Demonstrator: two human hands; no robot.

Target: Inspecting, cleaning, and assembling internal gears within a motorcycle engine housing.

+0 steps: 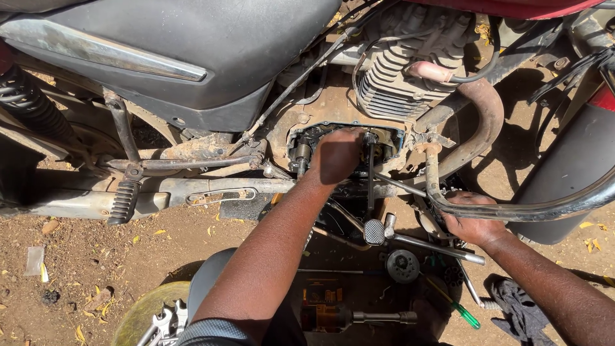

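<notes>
**Hands at the open engine case of a motorcycle**

At the far left, spanners point(165, 320) lie on the dirt, cut off by the bottom edge. The left hand point(337, 156) reaches into the open engine case point(307, 138), its fingers curled together at the top of a dark upright tool point(370, 176); the back of the hand hides what the fingertips pinch, so the exact hold cannot be made out. The gears inside the case sit in shadow. Further right, the right hand point(471, 221) is closed around the curved crash bar point(512, 210) below the rusty exhaust pipe point(483, 122). Loose parts on the ground between the arms are dim.
</notes>
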